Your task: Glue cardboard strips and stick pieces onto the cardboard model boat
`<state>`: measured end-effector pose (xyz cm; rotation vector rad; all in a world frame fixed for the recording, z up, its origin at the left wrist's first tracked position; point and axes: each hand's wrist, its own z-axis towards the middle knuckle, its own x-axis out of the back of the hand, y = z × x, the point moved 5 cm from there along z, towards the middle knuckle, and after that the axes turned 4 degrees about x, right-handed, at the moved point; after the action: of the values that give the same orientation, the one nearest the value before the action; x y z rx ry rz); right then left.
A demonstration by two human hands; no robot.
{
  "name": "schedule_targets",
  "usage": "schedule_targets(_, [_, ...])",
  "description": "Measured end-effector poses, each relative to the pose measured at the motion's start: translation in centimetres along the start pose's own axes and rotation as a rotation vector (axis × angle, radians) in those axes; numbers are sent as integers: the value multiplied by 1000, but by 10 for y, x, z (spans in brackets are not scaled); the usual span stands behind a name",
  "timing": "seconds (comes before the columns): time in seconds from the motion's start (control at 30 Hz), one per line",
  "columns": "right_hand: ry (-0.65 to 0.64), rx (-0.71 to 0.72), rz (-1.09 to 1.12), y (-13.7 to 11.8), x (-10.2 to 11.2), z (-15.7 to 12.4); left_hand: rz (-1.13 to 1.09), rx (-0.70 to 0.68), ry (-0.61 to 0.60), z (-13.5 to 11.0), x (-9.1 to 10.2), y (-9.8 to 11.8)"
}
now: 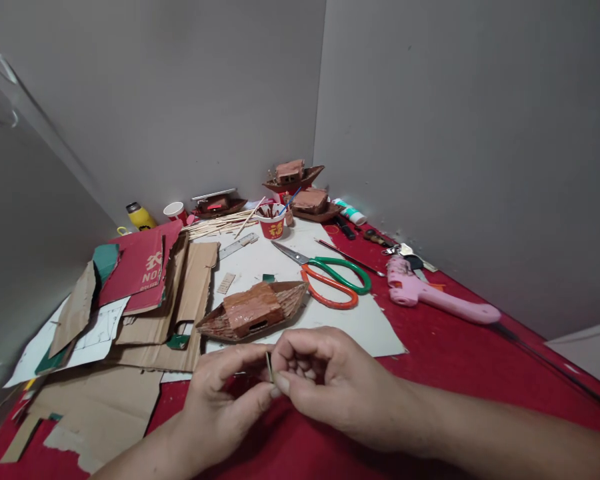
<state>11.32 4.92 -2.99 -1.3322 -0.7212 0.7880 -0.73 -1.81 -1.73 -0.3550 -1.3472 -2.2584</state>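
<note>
Near the front of the table, my left hand (229, 387) and my right hand (333, 373) meet fingertip to fingertip. Between them is a small thin strip (269, 368), seen nearly edge-on, which looks like cardboard. Thumb and forefinger of each hand pinch it. Just beyond my fingers lies a brown model boat (253, 310) with a glossy roofed cabin, on a sheet of white paper (380, 337). Scissors (325, 270) with one green and one orange handle rest behind it, blades partly apart. A small ridged cardboard piece (226, 283) lies left of them.
Cut cardboard (200, 267) is piled at left. A pink glue gun (443, 300) lies at right, its cord trailing along the edge. Further back are a paint cup (271, 227), wooden sticks (220, 225), a ruler (239, 246) and more model boats (294, 175). Grey walls border the table.
</note>
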Motion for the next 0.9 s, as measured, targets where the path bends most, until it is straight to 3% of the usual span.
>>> schedule_targets(0.13, [9, -3, 9, 1, 0, 0, -48, 34, 15, -2, 0, -2])
schedule_targets(0.3, [30, 154, -115, -2, 0, -1, -74, 59, 10, -2, -2, -5])
schedule_targets(0.47, [103, 114, -110, -4, 7, 0, -122, 138, 28, -6, 4, -10])
schedule_targets(0.57, [83, 98, -71, -7, 7, 0, -122, 172, 62, -7, 9, -12])
schedule_targets(0.7, [28, 99, -69, -3, 2, -1, -6, 74, 68, -4, 10, -8])
schedule_targets(0.9, [30, 212, -170, 1, 1, -2, 194, -86, 62, -4, 4, -2])
